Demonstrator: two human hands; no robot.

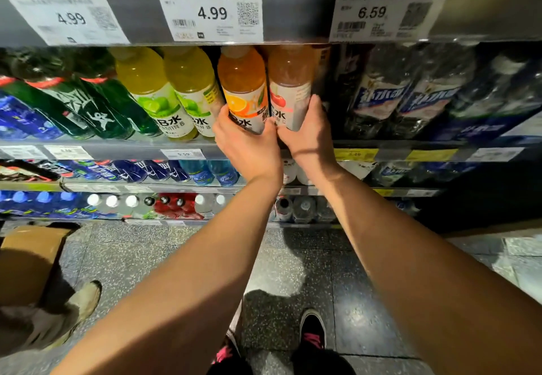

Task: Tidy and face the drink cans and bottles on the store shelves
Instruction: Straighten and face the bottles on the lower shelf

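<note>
An orange drink bottle [243,81] with an orange-slice label stands on the shelf at centre, and my left hand [249,145] grips its lower part. Right beside it stands a pinkish-brown bottle [290,84] with a cherry label, held at its base by my right hand [308,134]. The two hands touch each other. To the left stand two yellow-green lime bottles [164,87]. Green bottles [96,101] with red bands lean further left. Dark bottles [396,93] with blue-and-white labels fill the right of the same shelf.
Price tags [211,12] hang on the shelf edge [293,13] above. Lower shelves hold blue, clear and red bottles [176,204]. A cardboard box [29,260] sits on the floor at left, beside another person's shoe [82,304]. My own shoes [312,330] are below.
</note>
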